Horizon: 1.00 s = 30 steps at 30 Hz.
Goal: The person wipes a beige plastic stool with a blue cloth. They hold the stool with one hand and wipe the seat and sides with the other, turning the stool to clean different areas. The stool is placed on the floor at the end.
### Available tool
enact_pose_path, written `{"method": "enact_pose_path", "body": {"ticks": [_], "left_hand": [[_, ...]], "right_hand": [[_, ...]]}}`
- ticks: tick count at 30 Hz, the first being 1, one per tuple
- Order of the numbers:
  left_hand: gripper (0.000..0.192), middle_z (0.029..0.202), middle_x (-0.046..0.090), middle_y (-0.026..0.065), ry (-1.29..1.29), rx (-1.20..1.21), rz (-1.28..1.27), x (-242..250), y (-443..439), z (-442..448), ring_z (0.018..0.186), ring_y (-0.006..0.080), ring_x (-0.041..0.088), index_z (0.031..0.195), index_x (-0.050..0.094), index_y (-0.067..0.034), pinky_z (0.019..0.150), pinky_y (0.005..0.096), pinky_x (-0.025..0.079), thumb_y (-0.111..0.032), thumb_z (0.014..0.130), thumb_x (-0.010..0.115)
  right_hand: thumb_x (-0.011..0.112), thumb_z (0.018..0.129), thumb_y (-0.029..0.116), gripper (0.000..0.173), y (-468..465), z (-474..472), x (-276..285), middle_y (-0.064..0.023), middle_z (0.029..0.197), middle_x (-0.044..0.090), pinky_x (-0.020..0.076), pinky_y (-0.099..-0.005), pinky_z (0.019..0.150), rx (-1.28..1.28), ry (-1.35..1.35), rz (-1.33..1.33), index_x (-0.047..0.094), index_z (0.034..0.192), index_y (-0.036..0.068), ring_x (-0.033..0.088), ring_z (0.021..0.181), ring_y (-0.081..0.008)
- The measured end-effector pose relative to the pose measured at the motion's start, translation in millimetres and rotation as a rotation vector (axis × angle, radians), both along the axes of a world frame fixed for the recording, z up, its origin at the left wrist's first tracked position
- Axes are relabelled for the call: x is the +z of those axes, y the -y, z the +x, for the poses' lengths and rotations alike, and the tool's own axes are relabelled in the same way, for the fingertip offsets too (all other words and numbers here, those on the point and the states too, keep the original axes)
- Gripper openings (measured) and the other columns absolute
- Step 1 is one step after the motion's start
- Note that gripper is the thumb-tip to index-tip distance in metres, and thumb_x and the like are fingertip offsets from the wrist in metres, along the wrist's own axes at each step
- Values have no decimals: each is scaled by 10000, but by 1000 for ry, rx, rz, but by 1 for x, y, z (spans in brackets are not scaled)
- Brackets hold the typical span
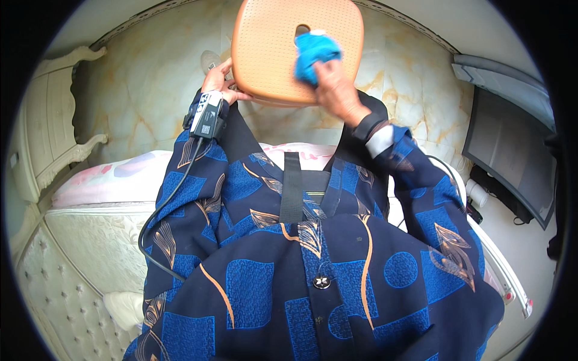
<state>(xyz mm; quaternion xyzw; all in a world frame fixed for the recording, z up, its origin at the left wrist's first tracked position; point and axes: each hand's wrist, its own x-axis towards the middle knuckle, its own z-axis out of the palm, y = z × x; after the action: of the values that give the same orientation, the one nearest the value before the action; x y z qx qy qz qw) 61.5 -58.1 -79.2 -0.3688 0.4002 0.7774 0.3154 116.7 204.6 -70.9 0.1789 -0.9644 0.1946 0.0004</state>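
Observation:
An orange plastic stool (266,49) with a dimpled seat and an oval hole in its middle is before me, at the top of the view. My left hand (222,83) grips the stool's near left edge, thumb and fingers spread along the rim. A bunched blue cloth (316,56) is in my right hand (338,92), pressed against the seat just below and right of the hole. That hand and the cloth are slightly blurred. The stool's legs are mostly hidden under the seat.
I sit on a bed with a floral sheet (122,178). A cream carved cabinet or bed end (52,122) is at left. To the right are a dark flat screen (510,149), a white cylinder (476,193) and a white rail (501,266). Marbled tiles (149,85) cover the floor.

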Motion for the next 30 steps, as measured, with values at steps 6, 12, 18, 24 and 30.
{"method": "enact_pose_path", "body": {"ticks": [6, 12, 18, 24, 30], "left_hand": [[565, 1517, 294, 123, 71, 21, 50, 0, -20, 4, 1353, 445, 316, 1451, 291, -123, 981, 796, 135, -424, 994, 431], [775, 1495, 224, 199, 27, 52, 49, -29, -13, 16, 1352, 497, 248, 1455, 264, -144, 979, 793, 167, -448, 865, 664], [668, 1438, 266, 264, -10, 136, 162, -40, -8, 27, 1328, 515, 281, 1454, 239, -63, 996, 743, 277, -405, 958, 527], [714, 1489, 212, 256, -9, 115, 244, -29, -9, 28, 1361, 498, 244, 1505, 110, -63, 1021, 721, 275, -443, 989, 425], [492, 1400, 430, 164, -6, 101, 224, -32, -13, 30, 1255, 393, 449, 1365, 410, -31, 1009, 643, 371, -370, 1009, 387]], "right_hand": [[645, 735, 78, 241, 47, 3, 3, -160, 915, 500, 473, -468, 692, 307, 47, -64, 520, 940, 82, 549, 864, -354], [651, 746, 117, 263, -73, -20, 19, -164, 933, 590, 499, -444, 715, 42, 105, 131, 625, 1007, 144, 604, 852, -386], [486, 894, 575, 663, -85, -93, -7, -264, 1429, 385, 305, -430, 1088, -414, 249, 123, 403, 1438, 206, 344, 1349, -370], [536, 943, 302, 302, 29, -118, -19, -74, 873, 659, 484, -290, 534, 87, -689, 252, 623, 1100, 58, 603, 661, -137], [653, 839, 168, 412, 73, -34, -4, -152, 1418, 447, 363, -502, 1032, 490, -71, -108, 578, 1244, 174, 407, 1324, -337]]}}
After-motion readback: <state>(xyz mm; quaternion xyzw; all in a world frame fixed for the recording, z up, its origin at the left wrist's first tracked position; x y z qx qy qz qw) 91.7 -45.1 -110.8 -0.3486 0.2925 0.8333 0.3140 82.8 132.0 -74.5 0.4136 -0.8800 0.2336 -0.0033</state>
